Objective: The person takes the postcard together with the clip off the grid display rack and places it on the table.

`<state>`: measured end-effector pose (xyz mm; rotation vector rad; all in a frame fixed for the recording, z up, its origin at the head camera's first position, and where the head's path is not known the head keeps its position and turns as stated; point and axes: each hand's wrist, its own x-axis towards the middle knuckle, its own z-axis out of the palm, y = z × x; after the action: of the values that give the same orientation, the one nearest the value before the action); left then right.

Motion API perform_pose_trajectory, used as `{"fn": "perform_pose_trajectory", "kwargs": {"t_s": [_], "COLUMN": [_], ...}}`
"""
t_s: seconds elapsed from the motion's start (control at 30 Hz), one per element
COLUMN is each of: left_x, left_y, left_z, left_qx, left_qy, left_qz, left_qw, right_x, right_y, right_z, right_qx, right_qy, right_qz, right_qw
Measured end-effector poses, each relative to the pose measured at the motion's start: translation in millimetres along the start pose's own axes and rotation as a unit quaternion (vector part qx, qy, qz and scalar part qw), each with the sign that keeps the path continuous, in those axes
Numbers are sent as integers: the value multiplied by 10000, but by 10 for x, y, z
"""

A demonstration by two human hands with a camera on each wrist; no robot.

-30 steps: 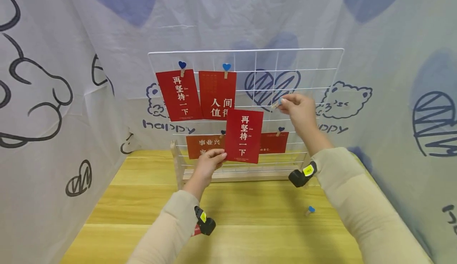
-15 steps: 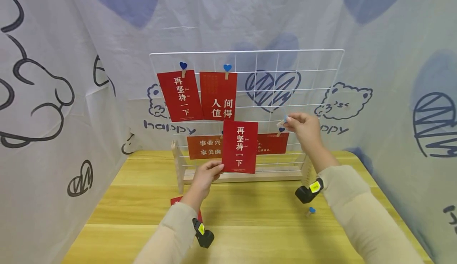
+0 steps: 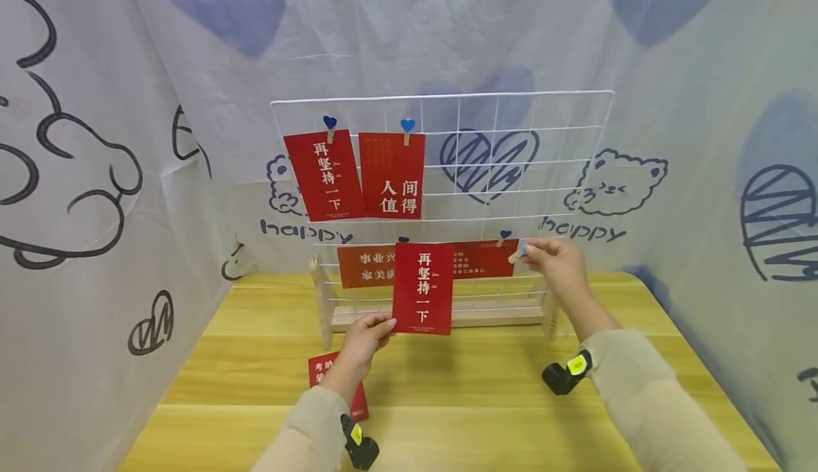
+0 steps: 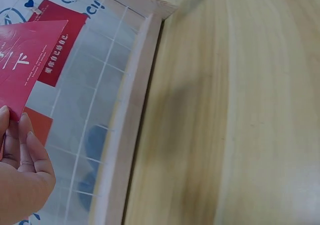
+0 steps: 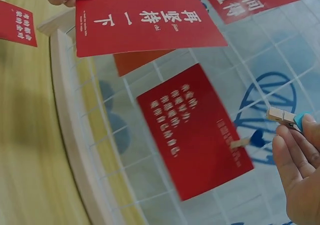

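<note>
My left hand (image 3: 364,348) pinches the lower left corner of a red card (image 3: 422,289) with white characters, holding it upright before the wire grid rack (image 3: 498,316). Between the thumb and fingers of my right hand (image 3: 562,270) is a small wooden clothespin (image 5: 281,116) with a light blue heart. It is apart from the held card, near a hanging red card (image 5: 195,135). That card hangs low on the grid under a dark blue heart clothespin (image 5: 256,139). The held card partly hides an orange-red card (image 3: 366,266) on the same row.
Two red cards, one tilted (image 3: 324,174) and one straight (image 3: 391,174), hang from heart clothespins at the grid's upper left. Another red card (image 3: 359,401) lies on the wooden table (image 3: 486,422), partly under my left arm. Printed cloth (image 3: 703,67) surrounds the table.
Both hands have come down. The held card has dropped and shifted slightly left; the clothespin in my right hand has moved down and to the right, away from the upper grid.
</note>
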<state>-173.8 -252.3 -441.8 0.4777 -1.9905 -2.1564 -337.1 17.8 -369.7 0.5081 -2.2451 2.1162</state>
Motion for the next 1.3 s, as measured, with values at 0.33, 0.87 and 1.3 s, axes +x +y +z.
{"fn": "perform_pose_trajectory", "kwargs": {"t_s": [0.33,0.87,1.3], "left_x": [-108,-235,-331], "left_y": [-181,-443,-594], "left_z": [-48,-95,-172], "left_qx": [-9,124,291], "left_qy": [23,129,136], "left_qz": [-215,-356,-625], "left_qw": [9998,9992,9975], "right_x": [-258,88,-521], "right_y": [158,2113,1509], "right_z": [-10,-623,-652], "right_qx": [525,764,1107], "right_qy": [146,201,-9], "right_qz": [303,482,949], "right_qw": [9981,9957,9893]}}
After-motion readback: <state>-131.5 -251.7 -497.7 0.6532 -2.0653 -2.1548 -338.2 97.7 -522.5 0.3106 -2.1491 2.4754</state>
